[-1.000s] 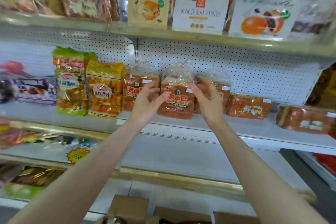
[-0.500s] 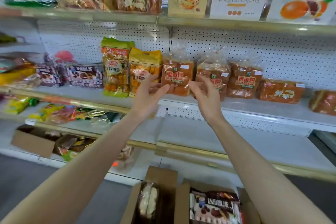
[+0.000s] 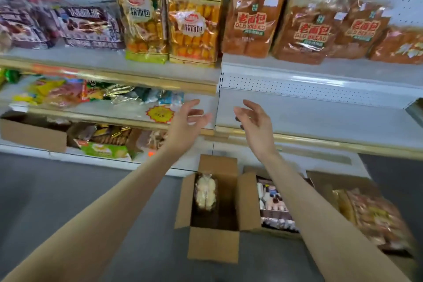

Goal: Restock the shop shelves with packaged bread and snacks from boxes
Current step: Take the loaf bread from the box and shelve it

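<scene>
Both arms are stretched fwd, hands in the air in front of the middle shelf (image 3: 320, 117) and above the boxes on the floor (image 3: 68, 190). Left hand (image 3: 185, 126): grip spread, fingers relaxed & slightly curved, palm facing right, holding nothing. Right hand (image 3: 254, 126): same, grip loose & spread, palm facing left, nothing in it. The two hands are near each other but apart. Below, btwn the forearms, sits an open cardboard box (image 3: 212, 245), flaps out, w/ one pale bread pkg (image 3: 204, 191) standing on end at its far-left side; rest of the inside is dark. Just right of it a second box holds brown-and-white snack pkgs (image 3: 272, 204), partly hidden by the right forearm. Further right is a third box (image 3: 320, 181) w/ clear-wrapped orange-brown pkgs (image 3: 375, 217), blurred. On the upper shelf (image 3: 320, 68) three "OLD BREAD" bags (image 3: 251, 23) stand upright in a row, the right two overlapping. Left of them are two tall soft-bread pkgs (image 3: 194, 23) side by side, then dark snack pkgs (image 3: 89, 27) further left. The left half of the middle shelf carries mixed snack bags (image 3: 68, 91), w/ a yellow starburst price tag (image 3: 160, 114) at its edge. Bottom shelf, left: another cardboard box (image 3: 32, 133) beside more snacks.
</scene>
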Available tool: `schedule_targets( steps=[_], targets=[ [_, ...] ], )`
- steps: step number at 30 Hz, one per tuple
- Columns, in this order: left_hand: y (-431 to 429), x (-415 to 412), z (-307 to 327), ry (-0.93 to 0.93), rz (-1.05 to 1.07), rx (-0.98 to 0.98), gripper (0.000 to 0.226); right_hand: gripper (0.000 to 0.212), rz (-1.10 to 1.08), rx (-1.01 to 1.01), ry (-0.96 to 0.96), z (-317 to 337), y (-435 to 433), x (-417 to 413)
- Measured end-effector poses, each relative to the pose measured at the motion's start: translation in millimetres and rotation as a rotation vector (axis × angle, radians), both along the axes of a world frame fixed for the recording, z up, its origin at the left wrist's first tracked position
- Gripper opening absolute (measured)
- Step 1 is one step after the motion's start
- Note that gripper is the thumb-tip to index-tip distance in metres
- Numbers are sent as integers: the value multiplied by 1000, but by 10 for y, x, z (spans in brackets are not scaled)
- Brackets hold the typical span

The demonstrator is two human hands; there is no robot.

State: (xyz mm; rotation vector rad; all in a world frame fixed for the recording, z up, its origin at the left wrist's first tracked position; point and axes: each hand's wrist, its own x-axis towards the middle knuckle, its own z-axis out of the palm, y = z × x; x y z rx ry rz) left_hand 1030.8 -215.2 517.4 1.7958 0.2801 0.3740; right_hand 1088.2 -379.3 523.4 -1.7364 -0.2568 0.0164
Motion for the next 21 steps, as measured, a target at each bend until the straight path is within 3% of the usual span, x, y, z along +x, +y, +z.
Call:
schedule_targets(
  steps=[21],
  targets=[
    [451, 1213, -3259, 569, 55, -186, 45, 41, 43, -276, 535, -3325, 325, 1252]
  ],
)
